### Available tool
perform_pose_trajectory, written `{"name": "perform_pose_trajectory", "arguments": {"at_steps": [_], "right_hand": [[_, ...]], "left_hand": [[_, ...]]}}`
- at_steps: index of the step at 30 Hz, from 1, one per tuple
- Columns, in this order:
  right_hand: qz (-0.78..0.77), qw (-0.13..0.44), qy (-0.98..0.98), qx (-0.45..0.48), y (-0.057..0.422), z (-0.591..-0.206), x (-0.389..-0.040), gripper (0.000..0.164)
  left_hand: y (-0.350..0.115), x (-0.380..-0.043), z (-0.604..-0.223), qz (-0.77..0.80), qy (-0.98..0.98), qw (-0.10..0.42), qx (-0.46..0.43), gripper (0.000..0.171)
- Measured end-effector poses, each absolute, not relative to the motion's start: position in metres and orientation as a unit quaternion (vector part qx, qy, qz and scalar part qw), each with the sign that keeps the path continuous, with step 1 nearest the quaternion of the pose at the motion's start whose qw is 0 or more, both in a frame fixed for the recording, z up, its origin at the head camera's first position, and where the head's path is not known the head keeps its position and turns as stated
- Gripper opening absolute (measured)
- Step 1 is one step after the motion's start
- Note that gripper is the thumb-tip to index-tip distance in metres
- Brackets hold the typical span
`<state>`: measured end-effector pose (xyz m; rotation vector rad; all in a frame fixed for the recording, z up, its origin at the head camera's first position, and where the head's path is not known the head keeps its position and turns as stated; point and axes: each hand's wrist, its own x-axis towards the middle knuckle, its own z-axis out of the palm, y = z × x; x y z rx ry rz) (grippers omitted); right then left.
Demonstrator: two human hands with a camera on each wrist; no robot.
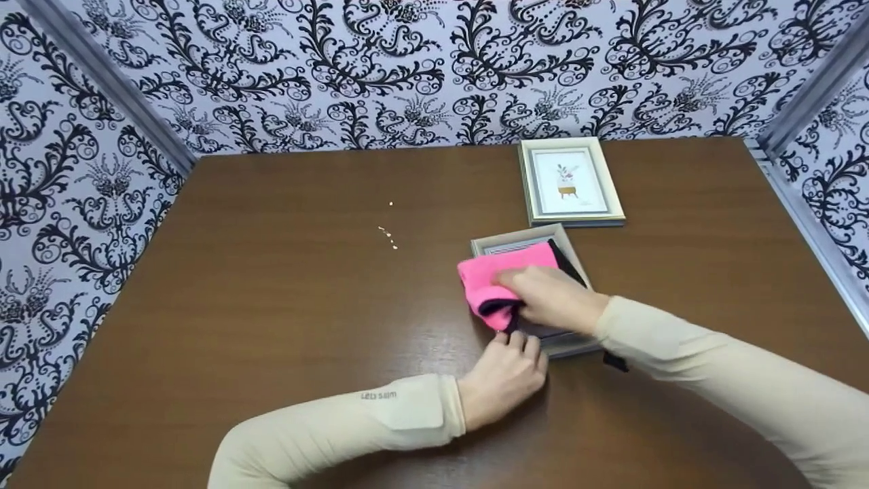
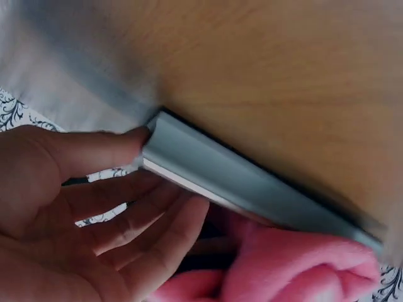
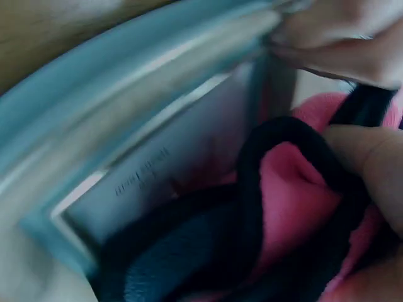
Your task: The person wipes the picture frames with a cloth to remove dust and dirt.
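Note:
A pink cloth with black edging (image 1: pixel 502 268) lies bunched over a picture frame (image 1: pixel 574 348) on the table. My right hand (image 1: pixel 553 299) grips the cloth and presses it on the frame's face. At the frame's near left corner, my left hand (image 1: pixel 506 377) pinches the rim. The left wrist view shows thumb and fingers on either side of the grey frame edge (image 2: pixel 214 167), with the pink cloth (image 2: pixel 296 264) just beside them. In the blurred right wrist view, part of the picture with small lettering (image 3: pixel 145 170) shows past the folded cloth; the rest is covered.
Behind the held frame, a second picture frame (image 1: pixel 577 221) with a plant drawing lies flat. Small pale specks (image 1: pixel 388 235) are on the brown table (image 1: pixel 285 285) left of centre. Patterned walls (image 1: pixel 380 75) enclose the back and sides.

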<state>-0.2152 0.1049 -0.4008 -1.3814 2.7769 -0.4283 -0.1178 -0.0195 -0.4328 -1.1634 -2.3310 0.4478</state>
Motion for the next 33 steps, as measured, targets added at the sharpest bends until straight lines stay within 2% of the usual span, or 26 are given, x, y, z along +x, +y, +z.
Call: {"name": "perform_pose_trajectory", "arguments": {"at_steps": [6, 13, 16, 22, 25, 28, 30, 33], "right_hand": [[-0.098, 0.024, 0.895, -0.435, 0.091, -0.405, -0.232, 0.053], [-0.051, 0.017, 0.895, -0.443, 0.081, -0.401, -0.254, 0.05], [-0.067, 0.023, 0.889, -0.452, 0.084, -0.396, -0.247, 0.046], [-0.099, 0.081, 0.871, -0.474, 0.094, -0.383, -0.227, 0.019], [-0.104, 0.094, 0.866, -0.48, 0.097, -0.381, -0.222, 0.018], [-0.1, 0.068, 0.863, -0.49, 0.097, -0.387, -0.22, 0.017], [-0.082, 0.038, 0.864, -0.494, 0.096, -0.393, -0.222, 0.021], [-0.038, 0.017, 0.877, -0.479, 0.093, -0.4, -0.232, 0.042]], "left_hand": [[-0.017, -0.121, -0.431, 0.155, -0.855, 0.228, -0.439, 0.008], [-0.017, -0.12, -0.429, 0.14, -0.866, 0.215, -0.43, 0.006], [-0.017, -0.12, -0.427, 0.139, -0.869, 0.211, -0.426, 0.005], [-0.019, -0.119, -0.428, 0.142, -0.872, 0.209, -0.42, 0.005], [-0.021, -0.119, -0.429, 0.137, -0.873, 0.211, -0.419, 0.004], [-0.02, -0.119, -0.431, 0.135, -0.872, 0.218, -0.417, 0.002], [-0.02, -0.119, -0.433, 0.135, -0.873, 0.222, -0.414, 0.002], [-0.019, -0.119, -0.434, 0.133, -0.875, 0.222, -0.409, 0.003]]}}
